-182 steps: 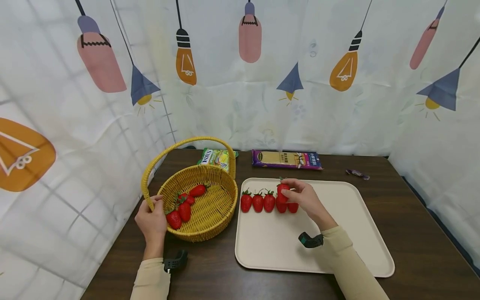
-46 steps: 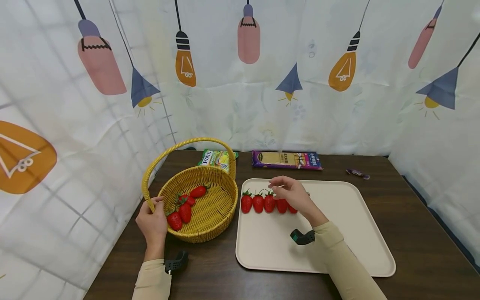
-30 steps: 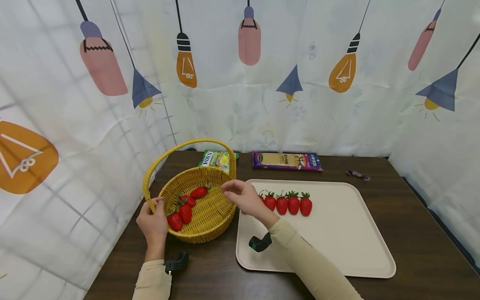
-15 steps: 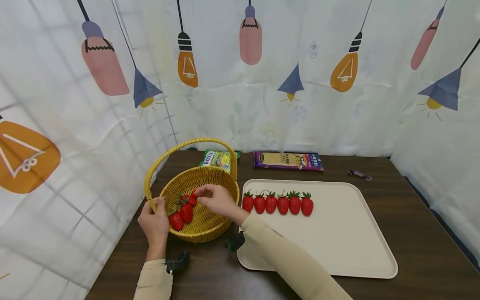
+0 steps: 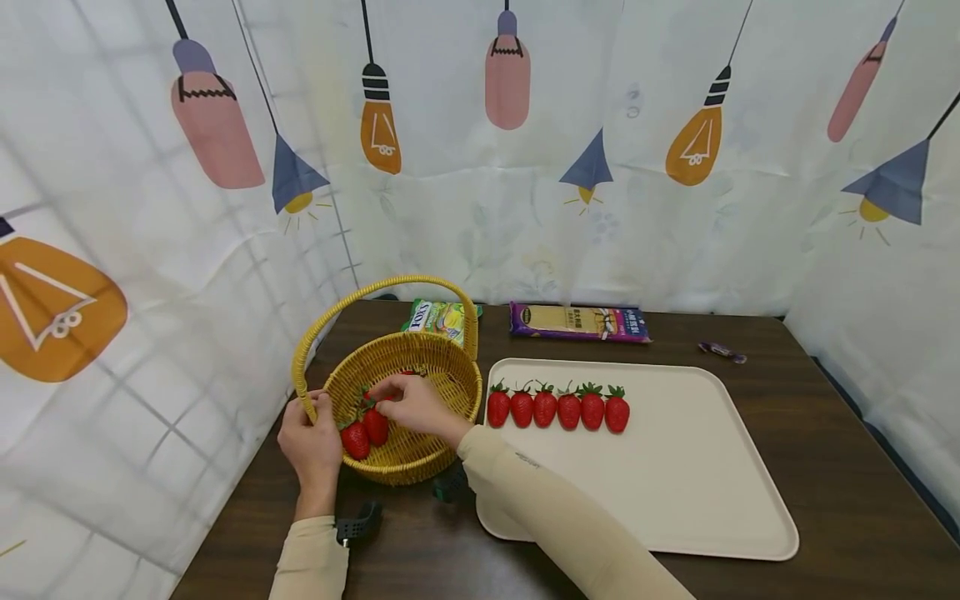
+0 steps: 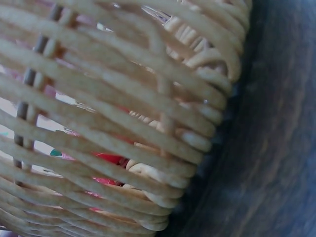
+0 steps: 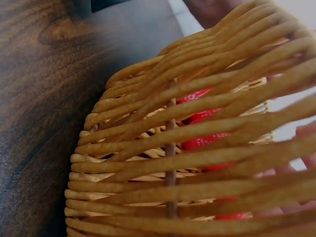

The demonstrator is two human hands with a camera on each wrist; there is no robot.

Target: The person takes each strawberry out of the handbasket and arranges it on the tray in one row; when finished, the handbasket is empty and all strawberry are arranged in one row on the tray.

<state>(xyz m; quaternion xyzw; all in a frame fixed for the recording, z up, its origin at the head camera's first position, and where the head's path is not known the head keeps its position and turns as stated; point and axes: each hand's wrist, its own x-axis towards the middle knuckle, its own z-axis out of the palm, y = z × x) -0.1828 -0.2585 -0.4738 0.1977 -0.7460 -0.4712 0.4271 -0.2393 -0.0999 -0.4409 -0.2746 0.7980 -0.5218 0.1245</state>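
At the left stands a yellow wicker basket [image 5: 450, 457] with an arched handle. My left hand [image 5: 311, 442] grips its left side, where the handle meets the rim. My right hand [image 5: 420, 410] reaches inside, its thumb and fingers around a strawberry that they mostly cover; whether they pinch it is hidden. Two strawberries lie plainly visible below these fingers, a front strawberry [image 5: 355, 440] and a neighbouring strawberry [image 5: 376, 427]. On the beige tray [image 5: 637, 492], several strawberries [image 5: 568, 412] form one row, leaves pointing away. Both wrist views show mainly basket weave [image 6: 123, 94], with red fruit [image 7: 205, 140] through its gaps.
Behind the basket lies a green FOX'S candy bag [image 5: 442, 318]. A purple noodle packet [image 5: 577, 322] is beyond the tray, and a small wrapped candy [image 5: 722, 352] lies at the back right. A printed curtain [image 5: 465, 217] surrounds the dark table [image 5: 840, 475].
My right hand set a strawberry at the row's right end on the tray, let go and moved left into the basket. My left hand has stayed on the basket.
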